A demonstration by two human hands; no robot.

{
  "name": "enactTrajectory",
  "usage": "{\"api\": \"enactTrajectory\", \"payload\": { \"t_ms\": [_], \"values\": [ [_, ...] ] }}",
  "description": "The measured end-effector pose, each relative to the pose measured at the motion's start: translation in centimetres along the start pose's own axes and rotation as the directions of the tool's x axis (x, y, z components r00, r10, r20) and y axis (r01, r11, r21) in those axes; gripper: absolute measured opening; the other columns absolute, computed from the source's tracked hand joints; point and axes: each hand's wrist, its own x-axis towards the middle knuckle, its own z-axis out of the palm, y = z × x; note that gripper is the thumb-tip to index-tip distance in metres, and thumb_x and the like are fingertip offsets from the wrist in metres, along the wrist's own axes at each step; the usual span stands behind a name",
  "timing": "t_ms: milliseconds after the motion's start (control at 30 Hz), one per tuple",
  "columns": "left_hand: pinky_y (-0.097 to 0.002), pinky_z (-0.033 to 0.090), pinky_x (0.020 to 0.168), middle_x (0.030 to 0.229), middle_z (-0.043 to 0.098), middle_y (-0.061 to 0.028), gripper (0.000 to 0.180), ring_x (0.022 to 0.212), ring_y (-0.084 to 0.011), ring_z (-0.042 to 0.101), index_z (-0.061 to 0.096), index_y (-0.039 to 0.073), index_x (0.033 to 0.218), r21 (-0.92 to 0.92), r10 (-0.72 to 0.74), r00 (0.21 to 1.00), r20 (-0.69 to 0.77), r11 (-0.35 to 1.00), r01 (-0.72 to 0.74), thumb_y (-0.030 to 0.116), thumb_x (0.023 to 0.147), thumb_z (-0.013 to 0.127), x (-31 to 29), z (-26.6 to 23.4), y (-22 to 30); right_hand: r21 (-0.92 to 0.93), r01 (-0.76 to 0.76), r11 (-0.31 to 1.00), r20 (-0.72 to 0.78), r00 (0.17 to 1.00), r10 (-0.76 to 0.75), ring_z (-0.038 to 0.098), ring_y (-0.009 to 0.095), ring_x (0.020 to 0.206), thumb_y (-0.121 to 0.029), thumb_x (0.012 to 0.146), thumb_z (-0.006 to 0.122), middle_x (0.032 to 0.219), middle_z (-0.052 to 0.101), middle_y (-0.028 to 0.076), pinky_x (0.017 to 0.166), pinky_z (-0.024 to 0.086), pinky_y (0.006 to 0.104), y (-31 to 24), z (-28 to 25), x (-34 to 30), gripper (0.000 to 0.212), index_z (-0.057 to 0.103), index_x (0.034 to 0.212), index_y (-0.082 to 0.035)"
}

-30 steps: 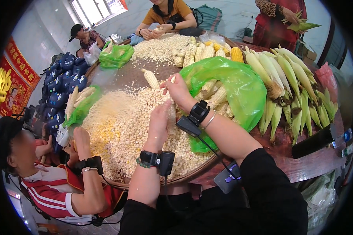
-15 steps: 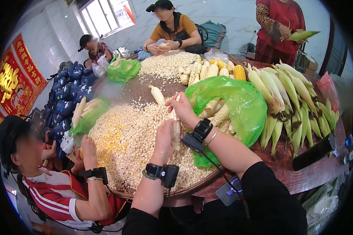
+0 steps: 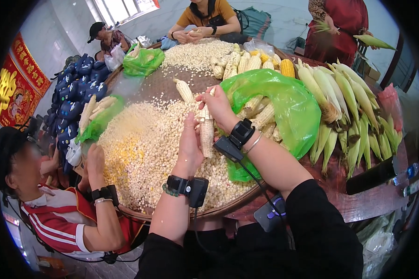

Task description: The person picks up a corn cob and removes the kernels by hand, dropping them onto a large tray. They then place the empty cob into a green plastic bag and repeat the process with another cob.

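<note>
A mostly stripped corn cob (image 3: pixel 206 137) stands nearly upright between my hands, above the heap of loose kernels (image 3: pixel 149 135). Pale kernels show near its upper end. My left hand (image 3: pixel 190 146) supports it from the left, thumb pointing up; its other fingers are partly hidden behind the cob. At the top end, my right hand (image 3: pixel 217 109) grips the cob with bent fingers and thumb. Just beyond my hands lies another ear of corn (image 3: pixel 185 91) on the kernels.
A green plastic bag (image 3: pixel 293 109) of cobs lies right of my hands. Unhusked ears (image 3: pixel 344 102) are piled farther right, near a black cylinder (image 3: pixel 372 176). A co-worker (image 3: pixel 74 218) sits close at left; others are across the round tray (image 3: pixel 228 223).
My left thumb has lifted and now points up along the cob. The view has tilted slightly, shifting the scene upward. At back right, a person's hands have moved apart, one holding an ear.
</note>
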Motion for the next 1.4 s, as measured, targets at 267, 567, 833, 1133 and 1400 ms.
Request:
{"api": "enactTrajectory", "payload": {
  "t_ms": [267, 567, 833, 1133, 1400],
  "values": [
    [-0.0259, 0.049, 0.050, 0.077, 0.058, -0.0034, 0.022, 0.059, -0.0107, 0.056, 0.056, 0.000, 0.091, 0.280, 0.140, 0.990, 0.007, 0.950, -0.136, 0.022, 0.093, 0.055, 0.5, -0.8, -0.8, -0.074, -0.022, 0.997, -0.010, 1.000, 0.021, 0.057, 0.014, 0.058, -0.004, 0.083, 0.051, 0.083, 0.062, 0.015, 0.047, 0.043, 0.0268, -0.1, 0.4, -0.6, 0.018, 0.037, 0.095, -0.004],
    [-0.0266, 0.048, 0.058, 0.079, 0.062, -0.0059, 0.023, 0.064, -0.0134, 0.058, 0.060, 0.000, 0.092, 0.308, 0.128, 0.991, 0.044, 0.942, -0.135, 0.021, 0.093, 0.050, 0.8, -1.5, -1.0, -0.034, 0.010, 0.999, 0.006, 1.000, -0.010, 0.056, 0.013, 0.059, -0.002, 0.083, 0.051, 0.083, 0.062, 0.014, 0.049, 0.041, 0.0255, 0.1, 0.3, -0.3, 0.018, 0.037, 0.095, -0.004],
    [-0.0305, 0.051, 0.057, 0.078, 0.062, -0.0114, 0.040, 0.062, -0.0203, 0.060, 0.057, -0.002, 0.094, 0.130, 0.019, 0.998, 0.066, 0.991, -0.028, 0.036, 0.093, 0.046, 1.2, -1.5, -0.6, 0.005, 0.014, 1.000, -0.001, 1.000, -0.014, 0.054, 0.012, 0.061, -0.003, 0.084, 0.049, 0.084, 0.061, 0.012, 0.052, 0.039, 0.0242, -1.0, 0.3, -0.6, 0.017, 0.037, 0.095, -0.005],
    [-0.0296, 0.051, 0.062, 0.085, 0.061, -0.0098, 0.042, 0.071, -0.0178, 0.060, 0.053, 0.000, 0.106, 0.031, -0.014, 0.990, 0.140, 0.999, 0.010, 0.040, 0.095, 0.043, 1.0, -1.3, -0.7, -0.044, 0.014, 0.999, 0.041, 0.999, -0.012, 0.051, 0.011, 0.067, -0.003, 0.085, 0.050, 0.087, 0.059, 0.011, 0.058, 0.042, 0.0236, -1.0, 0.6, -0.8, 0.015, 0.038, 0.093, -0.007],
    [-0.0278, 0.050, 0.054, 0.076, 0.062, -0.0097, 0.033, 0.059, -0.0162, 0.059, 0.055, 0.000, 0.101, 0.088, 0.044, 0.995, 0.092, 0.995, -0.052, 0.032, 0.095, 0.047, 1.1, -1.4, -0.9, -0.009, -0.017, 1.000, 0.051, 0.999, 0.018, 0.051, 0.011, 0.068, -0.003, 0.087, 0.047, 0.088, 0.059, 0.011, 0.061, 0.043, 0.0242, -1.7, 0.6, -1.2, 0.013, 0.037, 0.095, -0.006]
  ]
}}
